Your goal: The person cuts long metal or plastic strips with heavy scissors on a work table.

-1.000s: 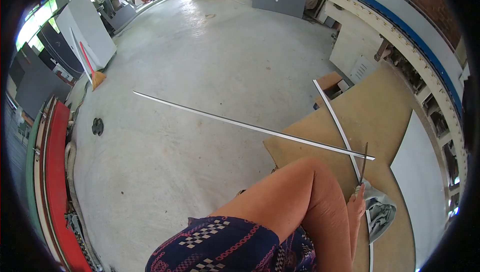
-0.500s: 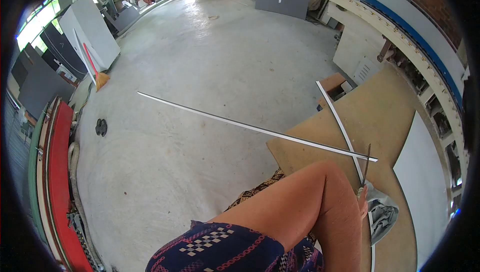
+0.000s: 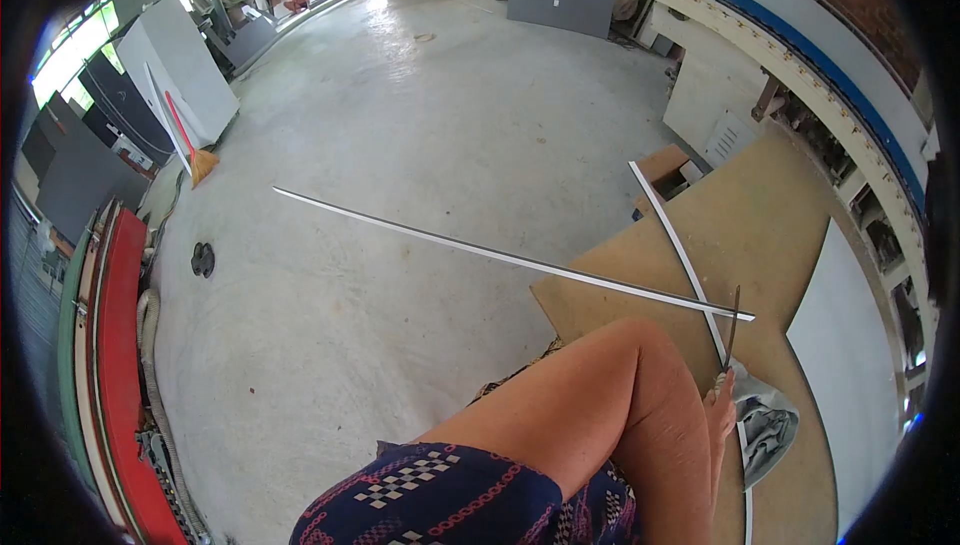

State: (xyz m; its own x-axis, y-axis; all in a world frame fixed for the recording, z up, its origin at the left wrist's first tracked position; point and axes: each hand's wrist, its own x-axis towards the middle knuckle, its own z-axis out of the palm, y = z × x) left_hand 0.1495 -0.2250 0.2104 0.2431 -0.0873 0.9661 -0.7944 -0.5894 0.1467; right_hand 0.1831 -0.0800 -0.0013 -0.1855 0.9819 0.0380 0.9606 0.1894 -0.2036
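Observation:
My right hand is closed round the handle end of a thin, dark blade-like tool, which points up and away. Beside this hand lies a crumpled grey cloth. Just beyond the hand, a long white strip crosses a second white strip, and the tool's blade overlaps the crossing strip's end in view. A bent bare arm with a patterned sleeve, seemingly my left, fills the lower middle; its hand is outside the frame.
Under the strips is a brown board, with a white sheet at its right. A long machine stands at the upper right. Red equipment runs along the left edge. A broom leans by a grey cabinet.
The bent arm has moved slightly left, and more of my right hand and forearm shows beside it. The tool and strips look nearly the same.

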